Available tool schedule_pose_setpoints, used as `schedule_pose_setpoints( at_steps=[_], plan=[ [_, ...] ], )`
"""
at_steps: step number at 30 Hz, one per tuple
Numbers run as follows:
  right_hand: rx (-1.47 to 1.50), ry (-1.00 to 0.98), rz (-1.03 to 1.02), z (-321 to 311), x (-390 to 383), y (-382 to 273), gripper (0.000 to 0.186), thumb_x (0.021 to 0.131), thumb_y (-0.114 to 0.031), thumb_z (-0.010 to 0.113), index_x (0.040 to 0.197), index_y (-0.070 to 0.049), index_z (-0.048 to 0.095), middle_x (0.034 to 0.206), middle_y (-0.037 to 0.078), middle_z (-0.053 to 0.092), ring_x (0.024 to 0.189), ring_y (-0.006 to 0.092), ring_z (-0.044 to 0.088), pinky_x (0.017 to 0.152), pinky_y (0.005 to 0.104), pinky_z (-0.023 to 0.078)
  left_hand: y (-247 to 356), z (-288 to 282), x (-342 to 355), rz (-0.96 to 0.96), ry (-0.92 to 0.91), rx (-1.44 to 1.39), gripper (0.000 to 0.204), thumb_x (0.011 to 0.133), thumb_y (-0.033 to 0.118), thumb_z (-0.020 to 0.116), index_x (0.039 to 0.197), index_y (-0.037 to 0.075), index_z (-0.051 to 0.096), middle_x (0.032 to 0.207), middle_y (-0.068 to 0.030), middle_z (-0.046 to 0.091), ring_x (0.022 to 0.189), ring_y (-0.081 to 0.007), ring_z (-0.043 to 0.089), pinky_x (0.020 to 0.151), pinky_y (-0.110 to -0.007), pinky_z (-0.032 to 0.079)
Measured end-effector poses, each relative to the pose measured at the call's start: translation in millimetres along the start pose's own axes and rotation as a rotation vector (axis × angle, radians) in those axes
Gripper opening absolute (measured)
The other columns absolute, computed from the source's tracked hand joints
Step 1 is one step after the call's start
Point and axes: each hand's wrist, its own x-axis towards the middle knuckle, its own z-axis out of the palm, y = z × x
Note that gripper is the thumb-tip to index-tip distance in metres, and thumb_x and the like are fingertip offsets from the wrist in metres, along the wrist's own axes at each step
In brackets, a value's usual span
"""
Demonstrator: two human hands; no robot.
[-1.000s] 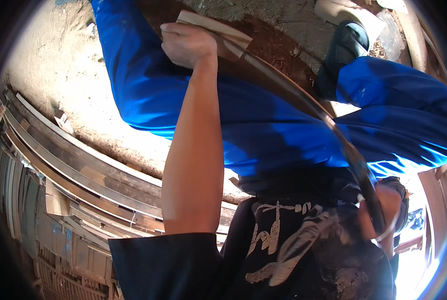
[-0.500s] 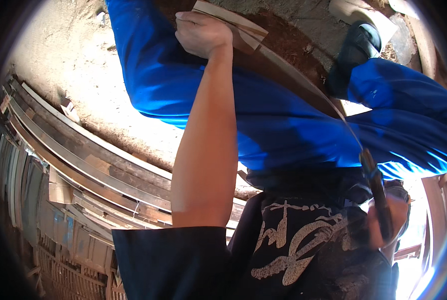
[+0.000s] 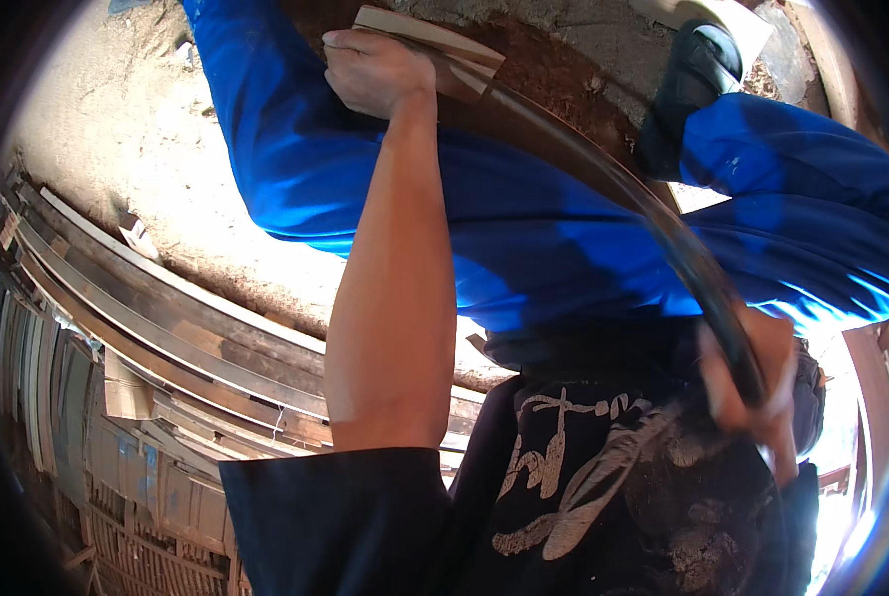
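Note:
My left hand (image 3: 380, 74) is closed on a pale, short wooden block (image 3: 429, 40) at the top, thumb side toward the upper left. From the block's right end, a long, narrow hand saw (image 3: 603, 164) runs down to the right, seen nearly edge-on and dark with motion blur. Its far end meets the block; the exact contact is hard to make out. My right hand (image 3: 752, 368), smeared by motion, grips the saw's dark handle in front of my dark shirt.
My legs in blue trousers (image 3: 554, 238) spread across the middle, one foot in a dark sandal (image 3: 698, 89). Long wooden boards (image 3: 206, 338) lie stacked at left on sandy ground (image 3: 116, 109). Slatted wood (image 3: 156, 546) stands at lower left.
My right hand has moved up and forward with the saw, so the handle is nearer the block. My left hand keeps its hold; the whole view has shifted slightly.

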Motion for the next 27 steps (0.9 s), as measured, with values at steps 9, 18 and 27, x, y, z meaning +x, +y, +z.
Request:
schedule_pose_setpoints(
  at_steps=[9, 18, 27],
  plan=[
    [-0.119, -0.003, -0.011, -15.8, -21.5, 0.9, 0.006, 0.075, 0.0, 0.06, 0.069, 0.0, 0.058, 0.054, 0.012, 0.049, 0.045, 0.0303, 0.051, 0.048, 0.0369, 0.041, -2.2, -7.0, 1.4, 0.057, 0.113, 0.047, 0.058, 0.104, 0.033, 0.023, 0.079, -0.004, 0.061, 0.079, -0.0285, 0.064, 0.08, -0.0513, 0.059, 0.078, -0.06, 0.045],
    [0.049, -0.01, -0.217, 3.6, 6.9, 3.1, 0.002, 0.073, -0.003, 0.063, 0.074, -0.001, 0.061, 0.059, 0.013, 0.056, 0.05, 0.0308, 0.057, 0.049, 0.0369, 0.043, 1.4, -14.1, 3.1, -0.069, 0.0, 0.037, 0.057, 0.104, 0.034, 0.024, 0.082, -0.004, 0.061, 0.085, -0.0291, 0.063, 0.086, -0.0485, 0.059, 0.081, -0.058, 0.045],
    [0.254, -0.005, -0.41, 44.2, 78.4, -17.1, 0.005, 0.073, -0.003, 0.065, 0.075, -0.005, 0.061, 0.06, 0.013, 0.055, 0.05, 0.0298, 0.058, 0.048, 0.0388, 0.044, 3.8, -2.8, 1.8, -0.038, 0.014, 0.057, 0.06, 0.104, 0.032, 0.024, 0.076, -0.006, 0.06, 0.083, -0.0333, 0.064, 0.08, -0.0519, 0.06, 0.075, -0.061, 0.045]
  ],
)
